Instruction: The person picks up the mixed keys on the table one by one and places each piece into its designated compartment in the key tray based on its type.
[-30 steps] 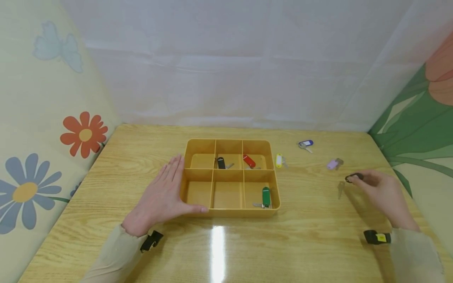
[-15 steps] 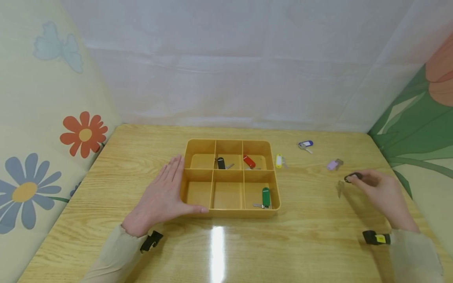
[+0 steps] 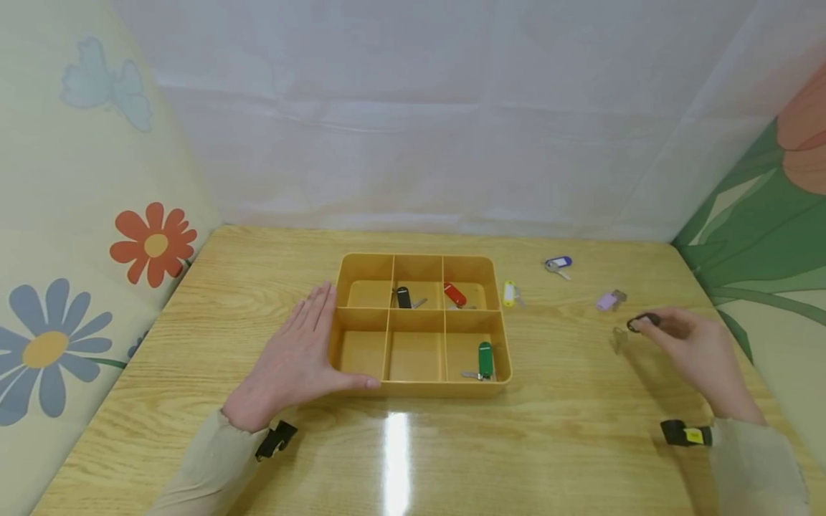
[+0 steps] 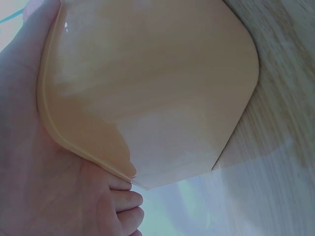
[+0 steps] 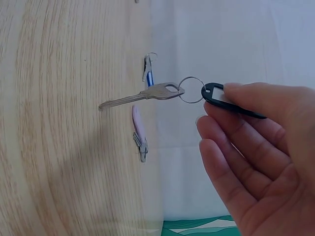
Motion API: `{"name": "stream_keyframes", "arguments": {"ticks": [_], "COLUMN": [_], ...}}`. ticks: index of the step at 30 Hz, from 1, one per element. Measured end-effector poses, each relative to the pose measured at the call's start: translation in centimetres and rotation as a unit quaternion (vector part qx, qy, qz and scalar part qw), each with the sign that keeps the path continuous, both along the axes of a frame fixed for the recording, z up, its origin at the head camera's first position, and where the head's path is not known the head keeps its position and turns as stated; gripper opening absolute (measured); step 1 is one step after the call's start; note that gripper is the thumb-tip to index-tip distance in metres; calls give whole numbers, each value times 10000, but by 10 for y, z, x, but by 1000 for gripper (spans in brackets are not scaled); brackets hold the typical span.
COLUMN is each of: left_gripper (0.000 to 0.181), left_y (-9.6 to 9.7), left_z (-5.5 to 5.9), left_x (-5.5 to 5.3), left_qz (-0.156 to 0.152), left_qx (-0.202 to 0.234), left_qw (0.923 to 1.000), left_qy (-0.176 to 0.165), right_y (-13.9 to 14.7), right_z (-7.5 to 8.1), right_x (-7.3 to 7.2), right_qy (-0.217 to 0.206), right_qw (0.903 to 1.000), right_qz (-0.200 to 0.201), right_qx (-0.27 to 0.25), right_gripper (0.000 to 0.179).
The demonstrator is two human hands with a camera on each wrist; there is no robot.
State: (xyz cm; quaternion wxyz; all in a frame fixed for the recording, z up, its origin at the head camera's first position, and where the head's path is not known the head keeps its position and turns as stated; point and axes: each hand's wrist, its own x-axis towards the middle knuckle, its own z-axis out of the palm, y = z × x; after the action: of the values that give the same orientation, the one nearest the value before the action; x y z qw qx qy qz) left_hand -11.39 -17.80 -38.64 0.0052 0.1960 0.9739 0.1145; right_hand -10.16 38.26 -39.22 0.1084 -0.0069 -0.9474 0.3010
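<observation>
Right of the yellow tray [image 3: 426, 389], right hand [image 3: 700, 355]: fingers pinch black tag [image 5: 216, 94], seemingly so its key [image 5: 152, 92] dangles free. Left hand [image 3: 297, 358], fingers straight, against tray's left side, presumably steadying it.

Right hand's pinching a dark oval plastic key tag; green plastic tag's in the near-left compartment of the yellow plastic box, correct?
No: the green plastic tag sits in the near-right compartment of the yellow plastic box, as the head view shows. The rest stands.
</observation>
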Motion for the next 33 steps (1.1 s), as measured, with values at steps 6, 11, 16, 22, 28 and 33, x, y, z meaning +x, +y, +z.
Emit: {"name": "stream_keyframes", "arguments": {"ticks": [6,11,16,22,28,33], "left_gripper": [149,150,149,149,149,149], "left_y": [0,0,0,0,0,0], "left_z": [1,1,0,0,0,-1], "left_x": [0,0,0,0,0,0], "left_qz": [6,15,18,-4,-14,-17], "left_qx": [-3,-16,4,-5,-9,-23], "left_qw": [10000,10000,10000,10000,10000,10000], "left_qy": [-24,-27,-15,12,24,35], "right_y": [-1,-2,-3,-4,-6,-7], "right_z": [1,3,6,9,9,8], "right_x": [0,1,0,-1,-2,-3], "right_qy": [-31,-83,-112,-97,-20,34], "right_qw": [10000,10000,9999,9999,10000,9999], "right_qz": [9,2,-13,-6,53,137], "right_qx": [20,6,-5,47,3,-65], "right_gripper": [31,32,34,35,34,32]}}
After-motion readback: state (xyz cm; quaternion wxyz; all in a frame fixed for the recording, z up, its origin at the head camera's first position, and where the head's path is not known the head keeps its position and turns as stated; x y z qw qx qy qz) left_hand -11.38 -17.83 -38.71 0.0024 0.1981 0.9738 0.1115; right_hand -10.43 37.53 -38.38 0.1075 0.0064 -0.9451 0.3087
